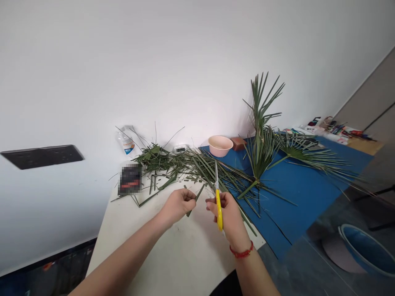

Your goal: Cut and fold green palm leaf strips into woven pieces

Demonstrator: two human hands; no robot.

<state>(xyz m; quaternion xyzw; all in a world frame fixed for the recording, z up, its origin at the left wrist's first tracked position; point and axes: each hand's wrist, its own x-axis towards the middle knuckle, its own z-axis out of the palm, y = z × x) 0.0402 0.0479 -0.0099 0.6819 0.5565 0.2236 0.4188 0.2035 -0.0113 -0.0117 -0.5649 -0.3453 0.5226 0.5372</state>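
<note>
Above the white surface [185,259], your left hand [180,202] has its fingers pinching a leaf strip [200,192]; your right hand [231,214] grips scissors [219,209], pointing away. You're apparently trimming; cutting calls for turning them inward.

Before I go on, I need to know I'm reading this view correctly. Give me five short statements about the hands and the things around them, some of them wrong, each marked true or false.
1. The right hand holds yellow-handled scissors. True.
2. The left hand is empty. False: the left hand holds a green leaf strip.
3. A red band circles the wrist of the right hand. True.
4. The pink bowl is left of the clear bottle in the picture. False: the pink bowl is to the right of the clear bottle.
5. A fan-shaped leaf rests on the blue surface. True.
</note>
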